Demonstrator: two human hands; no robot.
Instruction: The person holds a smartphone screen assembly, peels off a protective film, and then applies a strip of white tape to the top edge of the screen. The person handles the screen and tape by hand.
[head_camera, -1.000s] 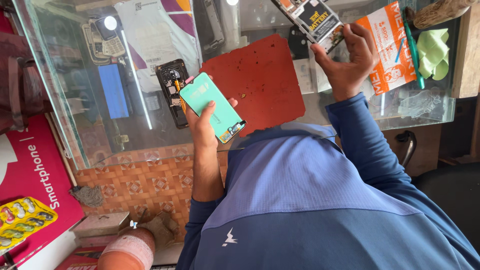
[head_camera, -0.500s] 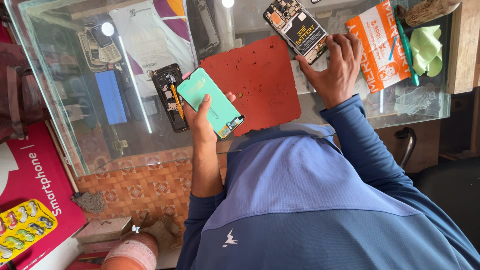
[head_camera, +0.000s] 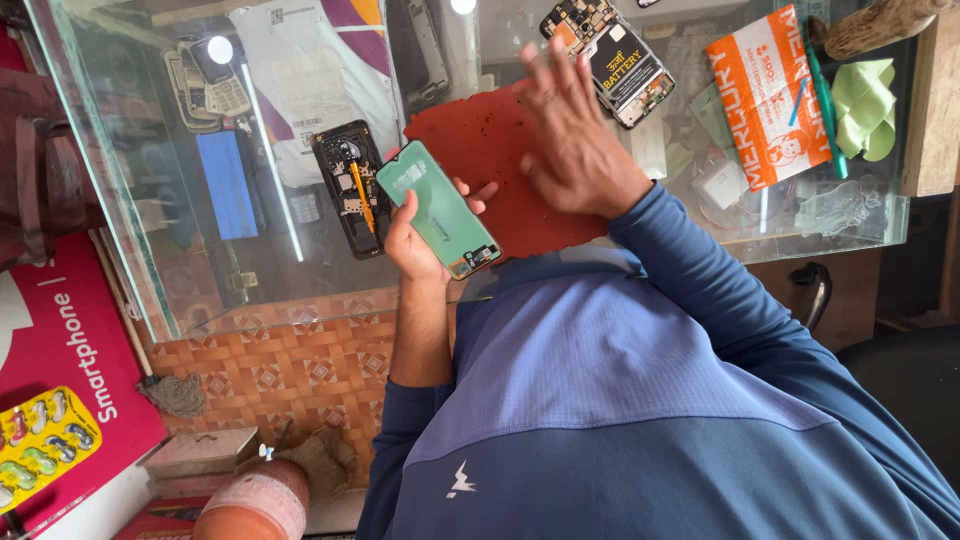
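My left hand (head_camera: 413, 240) holds a thin green phone display panel (head_camera: 440, 208) tilted above the near edge of the glass counter. Spread flat over the red work mat (head_camera: 470, 140), my right hand (head_camera: 572, 150) has its fingers apart and nothing in them. Just beyond its fingertips an opened phone (head_camera: 612, 55) with its battery showing lies on the glass. A black phone frame (head_camera: 350, 188) with exposed parts lies left of my left hand.
The glass counter (head_camera: 200, 285) holds an orange packet (head_camera: 765, 95), a green tool (head_camera: 825, 110), a green cloth (head_camera: 865, 105) and a small white block (head_camera: 720, 182). Old keypad phones (head_camera: 205, 82) lie under the glass. A red box (head_camera: 60, 350) stands at lower left.
My right hand has set the opened phone down on the glass and drawn back over the red mat, now empty. The left hand still holds the green panel.
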